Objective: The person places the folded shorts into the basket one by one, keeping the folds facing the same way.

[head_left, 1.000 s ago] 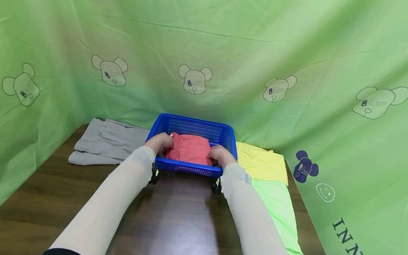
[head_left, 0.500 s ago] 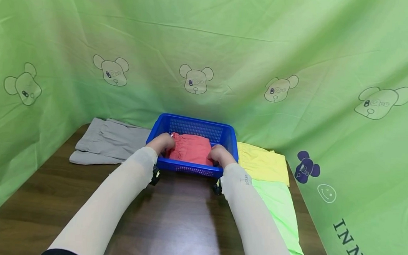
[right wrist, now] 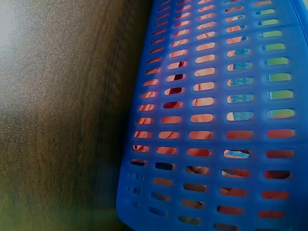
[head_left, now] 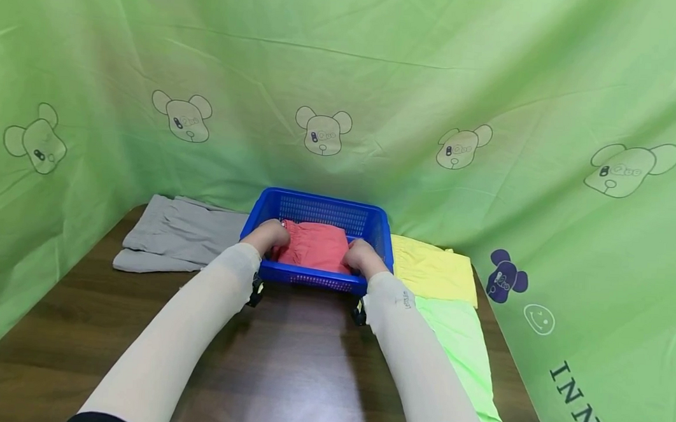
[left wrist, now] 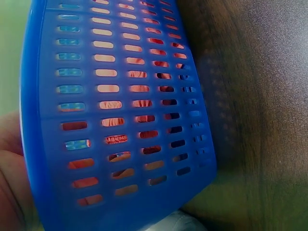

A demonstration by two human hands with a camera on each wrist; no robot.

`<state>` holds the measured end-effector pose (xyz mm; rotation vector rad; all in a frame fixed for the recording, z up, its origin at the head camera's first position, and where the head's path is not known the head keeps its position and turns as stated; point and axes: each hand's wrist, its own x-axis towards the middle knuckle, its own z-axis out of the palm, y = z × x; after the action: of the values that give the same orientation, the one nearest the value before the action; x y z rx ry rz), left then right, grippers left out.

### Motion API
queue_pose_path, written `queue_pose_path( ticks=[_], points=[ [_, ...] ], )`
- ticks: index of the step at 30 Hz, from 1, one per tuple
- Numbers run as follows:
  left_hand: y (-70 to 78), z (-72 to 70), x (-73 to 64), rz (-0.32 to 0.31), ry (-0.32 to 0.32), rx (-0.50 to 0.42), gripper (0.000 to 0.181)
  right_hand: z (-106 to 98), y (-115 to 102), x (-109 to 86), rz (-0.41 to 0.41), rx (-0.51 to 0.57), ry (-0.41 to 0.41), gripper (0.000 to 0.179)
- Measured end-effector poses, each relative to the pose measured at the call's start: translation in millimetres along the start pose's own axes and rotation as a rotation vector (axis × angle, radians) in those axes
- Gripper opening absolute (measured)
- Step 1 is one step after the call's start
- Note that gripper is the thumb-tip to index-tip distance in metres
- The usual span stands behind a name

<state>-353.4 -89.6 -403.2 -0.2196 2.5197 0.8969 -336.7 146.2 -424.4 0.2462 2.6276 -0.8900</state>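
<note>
A folded red garment [head_left: 316, 247], gathered along its left side like a waistband, lies inside a blue plastic basket [head_left: 317, 279] in the head view. My left hand [head_left: 270, 234] reaches over the basket's left front corner and grips the garment's left edge. At the opposite edge, my right hand [head_left: 363, 255] holds the cloth with bent fingers. Fingertips of both hands are hidden down in the basket. Both wrist views show the slotted basket wall [left wrist: 125, 96] from outside, with red cloth visible through its holes. Part of the left hand [left wrist: 10, 173] shows past the rim.
Folded grey cloth [head_left: 182, 231] lies left of the basket. On the right are a folded yellow garment [head_left: 435, 270] and a light green one [head_left: 459, 351] nearer the front. The brown wooden table [head_left: 289, 368] extends forward. A green curtain [head_left: 403, 68] hangs close behind the basket.
Almost nothing differs: both hands stay at the red garment's sides. The right hand and wrist have shifted very slightly; the basket and the other garments stay in place.
</note>
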Motion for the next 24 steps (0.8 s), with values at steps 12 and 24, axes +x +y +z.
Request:
queue_pose_path(
  ticks=[12,24],
  points=[
    [3.1,-7.3,-3.4,0.012,-0.037,0.059,0.031,-2.3,-6.6,-16.8,-0.067,-0.116,0.037,0.01],
    [1.9,-7.4,-7.7,0.011,-0.062,-0.006,0.047,-4.7,-7.0,-24.5,-0.104,-0.119,0.065,0.007]
  ],
)
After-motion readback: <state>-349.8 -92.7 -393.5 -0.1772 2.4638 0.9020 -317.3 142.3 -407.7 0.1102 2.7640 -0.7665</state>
